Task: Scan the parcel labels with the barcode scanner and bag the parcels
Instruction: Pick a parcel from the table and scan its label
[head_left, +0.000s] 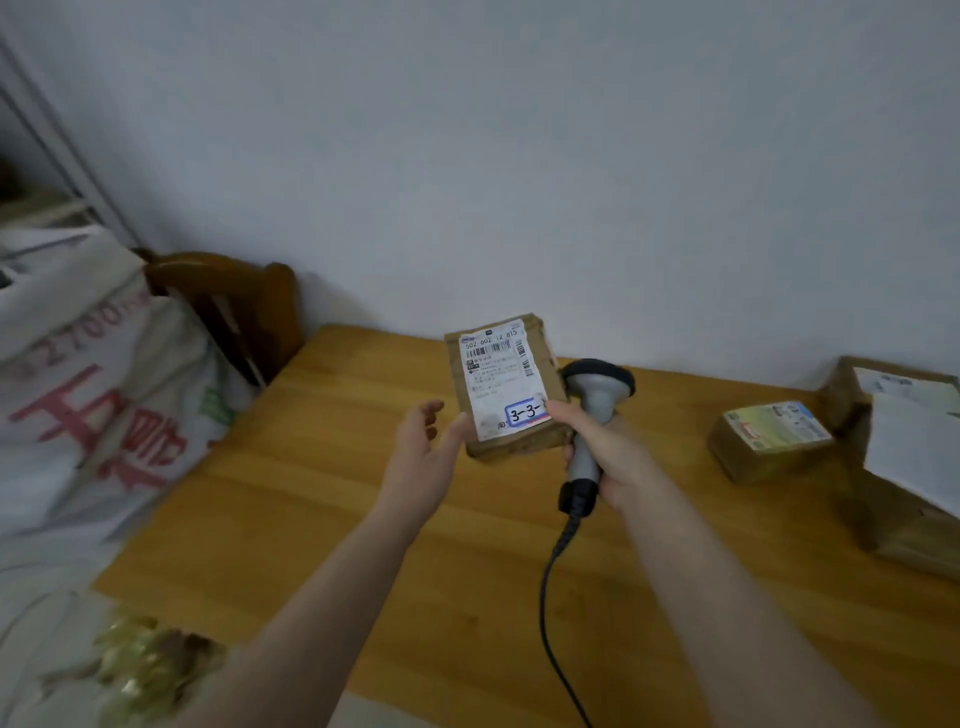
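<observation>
While both hands were raised over the wooden table (363, 519), the items stood as follows.

Parcel (506, 384): brown carton, held up between the two hands, white label (493, 374) facing the camera, with a blue-framed sticker (527, 413) reading "3-3-" at the label's lower corner.

Barcode scanner (597, 395): grey with a dark head, handle enclosed by the curled fingers of the right hand (597, 447). The head rose above those fingers, just behind the parcel's right edge. One digit of that hand lay on the sticker corner of the parcel.

Black cable (550, 597): ran from below the right fingers toward the camera.

Left hand (421, 447): fingers loosely spread, gripping nothing, thumb touching the parcel's lower left edge.

Well to the right of the right fingers, on the table: a small carton (769, 436) and a larger parcel (909, 457) with paper on top.

Well to the left of the left fingers: a printed white sack (93, 389) and a wooden chair (234, 306).
</observation>
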